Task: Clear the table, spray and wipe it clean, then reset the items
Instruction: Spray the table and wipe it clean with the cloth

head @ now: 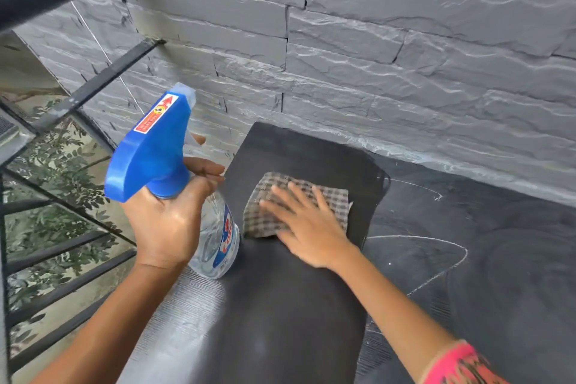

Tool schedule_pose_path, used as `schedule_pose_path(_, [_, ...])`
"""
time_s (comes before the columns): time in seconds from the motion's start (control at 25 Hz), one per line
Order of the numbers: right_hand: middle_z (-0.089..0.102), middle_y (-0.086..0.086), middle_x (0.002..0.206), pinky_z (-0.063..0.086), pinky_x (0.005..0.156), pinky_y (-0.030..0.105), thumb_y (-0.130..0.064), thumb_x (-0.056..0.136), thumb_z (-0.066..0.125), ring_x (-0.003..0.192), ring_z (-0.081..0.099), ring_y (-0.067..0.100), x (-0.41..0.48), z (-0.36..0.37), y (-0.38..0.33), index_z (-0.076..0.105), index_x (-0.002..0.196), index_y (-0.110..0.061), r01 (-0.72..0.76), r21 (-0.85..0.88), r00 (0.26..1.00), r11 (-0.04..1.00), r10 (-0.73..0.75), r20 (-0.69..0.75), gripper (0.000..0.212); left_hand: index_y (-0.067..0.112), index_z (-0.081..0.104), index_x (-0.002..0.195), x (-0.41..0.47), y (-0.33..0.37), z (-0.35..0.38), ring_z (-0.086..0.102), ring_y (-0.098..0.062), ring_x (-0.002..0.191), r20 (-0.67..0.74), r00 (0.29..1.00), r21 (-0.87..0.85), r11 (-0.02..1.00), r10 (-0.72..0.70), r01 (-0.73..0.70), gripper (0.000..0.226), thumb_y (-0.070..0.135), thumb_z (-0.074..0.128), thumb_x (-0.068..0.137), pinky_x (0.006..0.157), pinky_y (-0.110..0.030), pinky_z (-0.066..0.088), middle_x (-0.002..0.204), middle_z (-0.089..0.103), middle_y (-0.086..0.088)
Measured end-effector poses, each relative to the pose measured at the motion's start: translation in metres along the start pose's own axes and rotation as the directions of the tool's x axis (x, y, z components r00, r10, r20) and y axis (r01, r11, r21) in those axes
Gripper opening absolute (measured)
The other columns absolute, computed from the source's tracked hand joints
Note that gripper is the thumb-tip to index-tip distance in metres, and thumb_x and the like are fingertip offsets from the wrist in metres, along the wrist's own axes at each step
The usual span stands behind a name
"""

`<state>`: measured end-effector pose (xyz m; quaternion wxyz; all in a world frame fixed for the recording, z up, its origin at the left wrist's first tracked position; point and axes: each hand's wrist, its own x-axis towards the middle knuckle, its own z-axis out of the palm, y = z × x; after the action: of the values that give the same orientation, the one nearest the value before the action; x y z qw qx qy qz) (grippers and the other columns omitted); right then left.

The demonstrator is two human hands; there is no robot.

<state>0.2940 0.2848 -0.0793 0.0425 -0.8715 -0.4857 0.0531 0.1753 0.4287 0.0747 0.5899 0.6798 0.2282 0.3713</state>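
Observation:
My left hand [170, 221] grips a clear spray bottle [218, 240] by the neck under its blue trigger head [149, 146], held above the left edge of the dark table [280, 305]. The nozzle points up and away toward the wall. My right hand [307, 224] lies flat, fingers spread, on a folded brown checked cloth [274, 196] that rests on the far part of the tabletop. The tabletop shows a darker wet patch around the cloth and a paler streaked area near its left edge.
A grey stone-tile wall [389, 56] rises just behind the table. Black metal railing bars [62, 259] run along the left, with foliage below them. To the right lies a dark floor [498, 259] with chalk lines.

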Motion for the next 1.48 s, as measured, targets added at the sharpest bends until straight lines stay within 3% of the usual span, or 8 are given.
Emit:
schedule_pose_path(0.24, [0.001,-0.005,0.159,-0.002,0.115,0.054,-0.044,0.098,0.021,0.145,-0.003,0.020,0.066,-0.021,0.063,0.007,0.149,-0.036,-0.460,0.077,0.888,0.885,0.460,0.018,0.053,0.033,0.067,0.064,0.001,-0.001,-0.002,0.062,-0.042,0.075,-0.005,1.000,0.005,1.000,0.005,-0.005,0.030,0.007,0.054,0.057,0.078,-0.049,0.052,0.063,0.069,0.010])
schedule_pose_path(0.44, [-0.001,-0.002,0.159,-0.005,0.114,0.055,-0.043,0.097,0.020,0.145,-0.006,0.023,0.024,-0.009,0.077,0.003,0.149,-0.033,-0.736,0.138,0.667,0.663,0.745,-0.022,0.055,0.048,0.067,0.065,-0.001,0.006,0.002,0.062,-0.046,0.080,0.000,1.000,0.006,1.000,-0.018,0.018,0.047,0.003,0.052,0.060,0.082,-0.055,0.051,0.061,0.068,0.016])
schedule_pose_path(0.64, [-0.005,-0.002,0.159,-0.008,0.114,0.054,-0.041,0.098,0.022,0.145,-0.010,0.024,-0.003,-0.013,0.028,0.001,0.148,-0.035,-0.504,0.051,0.863,0.862,0.505,0.006,0.055,0.053,0.065,0.066,0.001,0.003,0.000,0.063,-0.039,0.078,0.004,1.000,0.002,1.000,0.002,-0.002,0.051,0.003,0.052,0.061,0.080,-0.045,0.052,0.060,0.067,0.019])
schedule_pose_path(0.8, [0.020,-0.004,0.156,0.003,0.113,0.056,-0.042,0.089,0.033,0.144,0.012,0.026,-0.074,0.007,-0.059,0.022,0.146,-0.037,-0.128,0.032,0.991,0.991,0.129,-0.031,0.058,0.026,0.062,0.054,-0.004,0.006,-0.004,0.062,-0.009,0.066,-0.013,0.995,0.017,0.995,-0.096,0.096,0.022,0.007,0.053,0.059,0.072,-0.027,0.050,0.055,0.065,0.017])
schedule_pose_path(0.92, [0.027,-0.007,0.153,0.012,0.109,0.051,-0.043,0.082,0.035,0.142,0.024,0.024,-0.118,0.015,-0.080,0.027,0.145,-0.038,-0.086,0.029,0.996,0.996,0.086,-0.009,0.064,0.017,0.056,0.057,-0.023,0.017,-0.028,0.059,-0.008,0.062,-0.028,0.994,0.039,0.993,-0.110,0.111,0.010,0.008,0.053,0.058,0.070,-0.023,0.048,0.054,0.063,0.013])
schedule_pose_path(1.16, [0.002,-0.003,0.159,0.000,0.114,0.057,-0.044,0.098,0.024,0.145,-0.002,0.025,-0.020,-0.004,-0.043,0.008,0.148,-0.038,-0.547,0.091,0.836,0.832,0.548,0.024,0.053,0.024,0.063,0.051,-0.088,0.047,-0.116,0.059,-0.016,0.063,-0.074,0.989,0.085,0.987,-0.130,0.136,0.011,0.015,0.057,0.052,0.070,-0.035,0.048,0.056,0.063,0.008])
schedule_pose_path(1.32, [0.002,0.000,0.159,-0.004,0.112,0.061,-0.045,0.097,0.026,0.145,-0.004,0.030,-0.006,0.014,-0.143,0.009,0.148,-0.038,-0.240,0.041,0.971,0.970,0.238,0.032,0.054,0.033,0.066,0.054,-0.125,0.059,-0.171,0.059,-0.008,0.059,-0.159,0.979,0.106,0.983,-0.130,0.148,0.031,0.006,0.050,0.056,0.065,-0.022,0.049,0.055,0.064,0.011])
schedule_pose_path(1.48, [-0.009,-0.006,0.156,-0.018,0.110,0.057,-0.046,0.094,0.024,0.143,-0.014,0.030,-0.089,0.036,-0.252,0.001,0.145,-0.043,0.120,0.010,0.990,0.993,-0.121,0.072,0.056,0.035,0.066,0.055,-0.160,0.070,-0.219,0.059,-0.018,0.065,-0.245,0.957,0.149,0.969,-0.157,0.197,0.032,0.007,0.051,0.057,0.074,-0.035,0.049,0.056,0.065,0.012])
